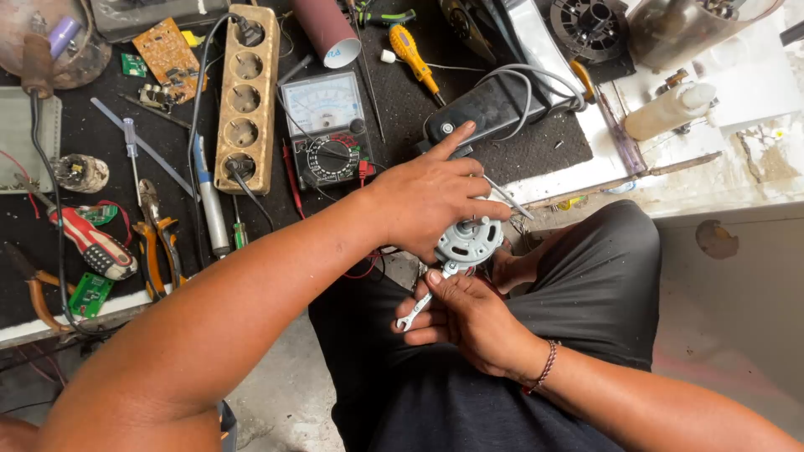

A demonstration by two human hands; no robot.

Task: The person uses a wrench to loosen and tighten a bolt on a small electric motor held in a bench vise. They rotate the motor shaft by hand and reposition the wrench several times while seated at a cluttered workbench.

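My left hand [431, 197] grips a small grey electric motor [469, 243] from above, over my lap, with the forefinger stretched out. A thin metal rod [507, 199] pokes out from under that hand. Just below the motor, my right hand [469, 318] holds a small silver open-ended spanner [416, 311], its upper end against the motor's underside. A beaded bracelet [544, 368] sits on my right wrist.
The black workbench mat [402, 100] carries an analogue multimeter [325, 125], a beige power strip [245, 96], a yellow-handled screwdriver [412, 54], orange pliers [159, 243], circuit boards [167, 52], a black box with grey cable [494, 109] and a white bottle [670, 109].
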